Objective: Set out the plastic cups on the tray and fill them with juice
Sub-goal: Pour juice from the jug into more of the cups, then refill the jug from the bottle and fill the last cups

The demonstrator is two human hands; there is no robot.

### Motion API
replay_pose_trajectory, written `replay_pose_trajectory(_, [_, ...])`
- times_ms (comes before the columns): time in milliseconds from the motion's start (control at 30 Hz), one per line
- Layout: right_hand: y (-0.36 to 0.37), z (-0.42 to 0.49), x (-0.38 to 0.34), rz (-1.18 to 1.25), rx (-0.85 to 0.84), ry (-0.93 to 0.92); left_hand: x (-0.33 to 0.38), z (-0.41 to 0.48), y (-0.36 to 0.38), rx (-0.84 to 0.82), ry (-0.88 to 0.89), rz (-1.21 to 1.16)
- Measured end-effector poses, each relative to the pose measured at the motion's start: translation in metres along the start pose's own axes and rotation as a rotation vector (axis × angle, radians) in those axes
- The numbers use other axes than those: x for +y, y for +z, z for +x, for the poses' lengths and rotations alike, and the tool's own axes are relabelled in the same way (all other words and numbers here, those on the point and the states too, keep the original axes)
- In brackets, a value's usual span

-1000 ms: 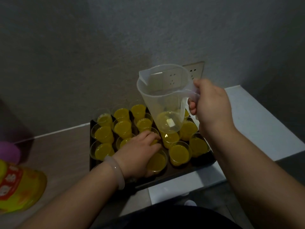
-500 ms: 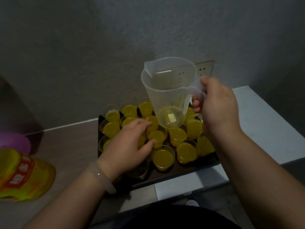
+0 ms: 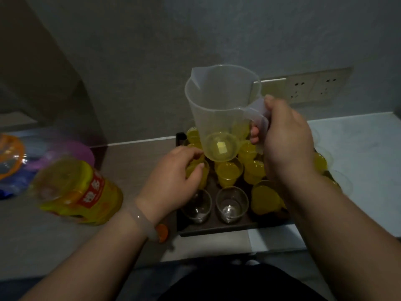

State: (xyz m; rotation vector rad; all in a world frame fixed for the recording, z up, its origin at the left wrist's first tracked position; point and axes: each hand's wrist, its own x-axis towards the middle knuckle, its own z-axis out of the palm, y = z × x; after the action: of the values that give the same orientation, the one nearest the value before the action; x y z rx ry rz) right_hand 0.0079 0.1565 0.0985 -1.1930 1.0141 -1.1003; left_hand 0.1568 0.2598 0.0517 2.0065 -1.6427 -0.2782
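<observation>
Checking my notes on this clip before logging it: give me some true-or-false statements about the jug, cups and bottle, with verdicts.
The jug is full of juice. False: nearly empty, only a trace at its bottom.
The right hand holds the jug by its handle. True.
The two near cups on the tray are empty. True.
The juice bottle stands upright. False: it lies on its side, left of the tray.
The left hand lies flat on the counter. False: its fingers curl round a filled cup.
</observation>
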Motion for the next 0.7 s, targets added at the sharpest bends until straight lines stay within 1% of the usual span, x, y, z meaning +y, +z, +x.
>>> replay_pose_trajectory(133, [0.019, 0.003, 0.007, 0.008, -0.071, 0.004, -0.012, -0.003, -0.011, 0.045, -0.073, 0.005])
replay_pose_trajectory(233, [0.032, 0.007, 0.008, 0.000, -0.119, -0.003, -0.016, -0.001, -0.016, 0.077, -0.095, 0.032])
replay_pose_trajectory(400, [0.049, 0.008, 0.012, 0.013, -0.175, 0.003, -0.029, -0.005, -0.020, 0.053, -0.105, 0.079])
replay_pose_trajectory(500, [0.066, 0.005, 0.015, 0.048, -0.154, -0.001, -0.043, -0.013, -0.027, 0.050, -0.054, 0.137])
replay_pose_trajectory(600, [0.092, -0.002, 0.020, 0.081, -0.164, 0.001, -0.056, -0.024, -0.038, -0.005, 0.015, 0.189])
replay_pose_trajectory(700, [0.121, -0.015, 0.027, 0.127, -0.140, 0.031, -0.073, -0.038, -0.052, -0.053, 0.098, 0.198])
